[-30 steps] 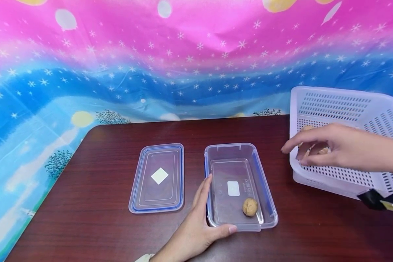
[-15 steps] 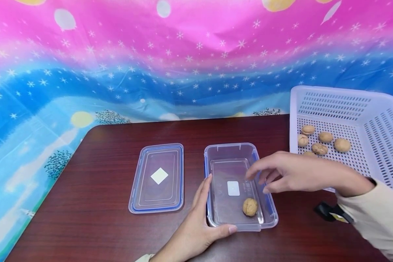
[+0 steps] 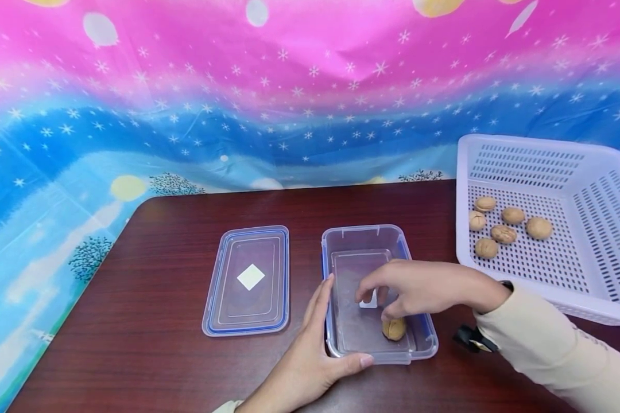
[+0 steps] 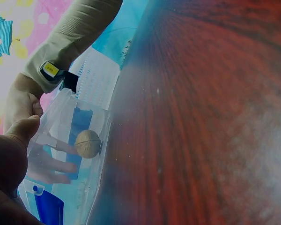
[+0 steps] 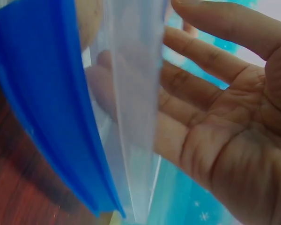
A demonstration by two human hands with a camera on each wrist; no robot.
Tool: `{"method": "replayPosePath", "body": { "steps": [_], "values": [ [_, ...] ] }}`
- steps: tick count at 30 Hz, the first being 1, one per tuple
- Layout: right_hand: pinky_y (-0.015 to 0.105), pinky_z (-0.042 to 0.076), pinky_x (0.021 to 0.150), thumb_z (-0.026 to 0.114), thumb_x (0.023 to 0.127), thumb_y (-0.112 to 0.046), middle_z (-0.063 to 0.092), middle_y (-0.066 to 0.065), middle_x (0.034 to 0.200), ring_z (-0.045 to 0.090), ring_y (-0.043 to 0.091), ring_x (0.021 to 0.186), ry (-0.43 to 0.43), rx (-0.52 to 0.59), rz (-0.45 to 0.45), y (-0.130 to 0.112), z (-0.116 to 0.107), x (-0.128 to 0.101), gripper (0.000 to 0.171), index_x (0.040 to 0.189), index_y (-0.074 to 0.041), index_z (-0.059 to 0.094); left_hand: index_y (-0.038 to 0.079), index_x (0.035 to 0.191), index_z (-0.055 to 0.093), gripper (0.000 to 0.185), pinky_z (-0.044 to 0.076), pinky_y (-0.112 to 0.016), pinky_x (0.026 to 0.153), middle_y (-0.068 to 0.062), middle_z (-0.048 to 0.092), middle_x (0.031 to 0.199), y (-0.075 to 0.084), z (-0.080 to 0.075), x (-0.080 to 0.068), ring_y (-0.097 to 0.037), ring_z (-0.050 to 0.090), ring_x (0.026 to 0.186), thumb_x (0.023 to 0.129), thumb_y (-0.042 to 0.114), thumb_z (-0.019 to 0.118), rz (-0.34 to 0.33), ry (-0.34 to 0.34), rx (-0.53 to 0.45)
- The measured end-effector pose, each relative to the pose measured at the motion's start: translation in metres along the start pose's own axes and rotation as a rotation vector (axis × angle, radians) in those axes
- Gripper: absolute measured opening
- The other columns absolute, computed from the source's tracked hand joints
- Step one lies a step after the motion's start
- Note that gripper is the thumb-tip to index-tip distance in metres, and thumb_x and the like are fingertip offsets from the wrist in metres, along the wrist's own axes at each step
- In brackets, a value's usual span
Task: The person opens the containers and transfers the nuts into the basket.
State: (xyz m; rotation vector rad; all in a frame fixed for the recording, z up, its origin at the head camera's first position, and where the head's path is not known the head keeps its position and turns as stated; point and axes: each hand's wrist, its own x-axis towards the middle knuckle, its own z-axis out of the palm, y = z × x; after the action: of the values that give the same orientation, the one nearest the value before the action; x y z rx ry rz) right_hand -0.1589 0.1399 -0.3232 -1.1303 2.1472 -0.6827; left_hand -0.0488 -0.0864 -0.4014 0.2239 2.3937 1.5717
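Note:
A clear plastic food container (image 3: 341,332) with blue side clips lies uncovered in front of me. One walnut (image 3: 394,331) rests inside, near its front right corner, and appears in the left wrist view as a walnut (image 4: 88,145) behind the clear wall. My left hand (image 3: 315,353) braces the front left corner, fingers straight along the left wall and thumb along the front rim. My right hand (image 3: 418,289) reaches over the right wall with its fingers lowered inside, thumb tip overlapping the walnut. In the right wrist view, the palm (image 5: 243,136) shows bare and the fingers are loosely bent.
A pale lilac perforated basket (image 3: 594,241) at the right holds several walnuts (image 3: 503,234). Left of the container lies its clear lid (image 3: 248,310) with a blue seal and a white label. A patterned cloth (image 3: 299,103) hangs behind the dark red wooden table (image 3: 150,310).
My right hand has moved left from over the basket to the container and lowered inside, uncovering the walnuts in the basket. My left hand and the container have stayed in place.

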Motion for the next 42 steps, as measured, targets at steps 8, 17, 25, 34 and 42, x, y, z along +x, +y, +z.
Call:
{"method": "replayPosePath", "body": {
  "steps": [8, 17, 25, 34, 42],
  "values": [
    [0.027, 0.054, 0.081, 0.078, 0.084, -0.005, 0.071, -0.006, 0.108, 0.065, 0.006, 0.091, -0.073, -0.007, 0.100, -0.003, 0.009, 0.010, 0.036, 0.117, -0.017, 0.072, 0.047, 0.166, 0.005, 0.120, 0.032, -0.064, 0.118, 0.007, 0.010, 0.176, 0.002, -0.001, 0.000, -0.028, 0.025, 0.157, 0.080, 0.051, 0.089, -0.004, -0.006, -0.005],
    [0.023, 0.053, 0.081, 0.074, 0.085, -0.003, 0.070, -0.009, 0.103, 0.064, 0.003, 0.092, -0.113, 0.090, 0.093, -0.001, 0.015, 0.013, 0.030, 0.110, -0.020, 0.073, 0.045, 0.167, 0.005, 0.121, 0.031, -0.062, 0.119, 0.007, 0.011, 0.176, 0.000, 0.000, 0.001, -0.027, 0.024, 0.157, 0.080, 0.050, 0.089, 0.004, -0.001, -0.004],
    [0.022, 0.055, 0.075, 0.071, 0.086, 0.001, 0.069, -0.006, 0.099, 0.064, 0.002, 0.086, -0.168, 0.229, 0.062, 0.004, 0.022, 0.017, 0.028, 0.110, -0.013, 0.072, 0.043, 0.168, 0.005, 0.121, 0.032, -0.058, 0.121, 0.008, 0.012, 0.175, 0.000, 0.000, 0.000, -0.023, 0.025, 0.157, 0.080, 0.050, 0.089, 0.011, 0.004, 0.007],
    [0.021, 0.056, 0.067, 0.066, 0.086, 0.007, 0.068, -0.001, 0.088, 0.065, 0.006, 0.078, -0.207, 0.387, 0.080, 0.010, 0.024, 0.021, 0.026, 0.108, -0.005, 0.072, 0.043, 0.168, 0.004, 0.122, 0.032, -0.060, 0.120, 0.007, 0.011, 0.176, -0.001, 0.000, 0.000, -0.025, 0.026, 0.157, 0.080, 0.051, 0.089, 0.015, 0.001, 0.004],
    [0.022, 0.059, 0.071, 0.063, 0.090, 0.005, 0.071, 0.001, 0.088, 0.065, 0.007, 0.078, -0.251, 0.515, 0.089, 0.014, 0.022, 0.022, 0.030, 0.118, 0.002, 0.073, 0.043, 0.168, 0.005, 0.122, 0.029, -0.061, 0.121, 0.007, 0.011, 0.176, -0.001, 0.001, 0.000, -0.025, 0.022, 0.158, 0.080, 0.051, 0.089, 0.015, 0.005, 0.001]
  ]
}}
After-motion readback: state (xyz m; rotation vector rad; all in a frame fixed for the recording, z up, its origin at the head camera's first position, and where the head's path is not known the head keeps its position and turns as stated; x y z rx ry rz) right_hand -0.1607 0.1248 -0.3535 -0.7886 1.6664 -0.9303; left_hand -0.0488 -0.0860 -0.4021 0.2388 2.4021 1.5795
